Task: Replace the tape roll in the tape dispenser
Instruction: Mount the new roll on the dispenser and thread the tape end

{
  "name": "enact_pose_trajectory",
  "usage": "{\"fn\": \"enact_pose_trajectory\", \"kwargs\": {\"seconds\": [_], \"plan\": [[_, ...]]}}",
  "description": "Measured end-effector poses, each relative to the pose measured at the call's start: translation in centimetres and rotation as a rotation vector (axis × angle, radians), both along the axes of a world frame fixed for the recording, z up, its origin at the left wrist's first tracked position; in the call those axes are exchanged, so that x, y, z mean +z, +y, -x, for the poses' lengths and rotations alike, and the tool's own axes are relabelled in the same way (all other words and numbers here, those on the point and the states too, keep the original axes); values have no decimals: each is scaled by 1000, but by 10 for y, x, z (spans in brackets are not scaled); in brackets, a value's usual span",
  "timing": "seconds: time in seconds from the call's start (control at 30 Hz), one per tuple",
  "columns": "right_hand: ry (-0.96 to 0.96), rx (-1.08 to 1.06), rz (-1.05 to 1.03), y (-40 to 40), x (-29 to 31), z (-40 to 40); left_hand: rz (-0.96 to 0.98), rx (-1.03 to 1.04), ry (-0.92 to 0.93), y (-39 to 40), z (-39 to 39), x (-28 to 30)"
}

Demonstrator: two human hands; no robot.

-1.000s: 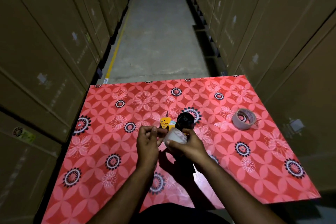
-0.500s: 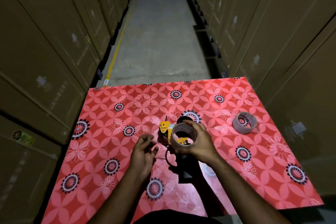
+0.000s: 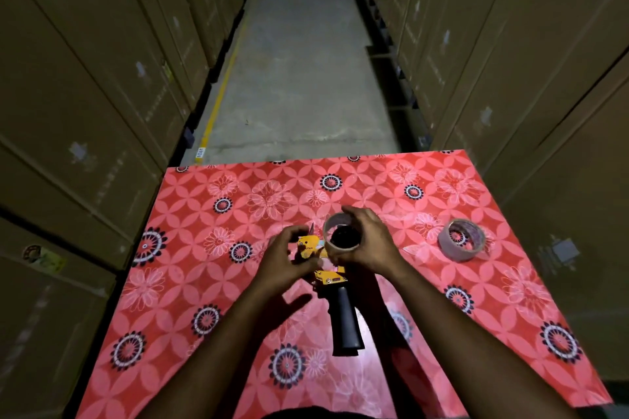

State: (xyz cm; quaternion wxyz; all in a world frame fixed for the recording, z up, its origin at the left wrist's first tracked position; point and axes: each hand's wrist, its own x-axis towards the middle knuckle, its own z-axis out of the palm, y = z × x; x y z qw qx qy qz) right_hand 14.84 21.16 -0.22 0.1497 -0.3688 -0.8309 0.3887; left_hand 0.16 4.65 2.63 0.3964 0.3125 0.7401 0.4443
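The right hand (image 3: 369, 243) has its fingers closed around a roll (image 3: 341, 235) over the dispenser (image 3: 328, 277); the left hand (image 3: 282, 257) grips the dispenser's yellow front on the tabletop (image 3: 204, 282)

Left hand (image 3: 284, 257): fingers curled, thumb up, closed on something, what not clear.
Right hand (image 3: 369, 241): fingers wrapped in a grip, palm down.
Forearms: both angled inward, hands nearly touching.
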Motion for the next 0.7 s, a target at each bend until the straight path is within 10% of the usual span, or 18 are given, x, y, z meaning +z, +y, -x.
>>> {"fn": "enact_pose_trajectory", "kwargs": {"seconds": [0.2, 0.7], "plan": [[-47, 33, -23, 9, -10, 7, 129, -316, 486, 50, 7, -23], [-70, -4, 11, 17, -16, -2, -48, -255, 216, 67, -2, -44]]}}
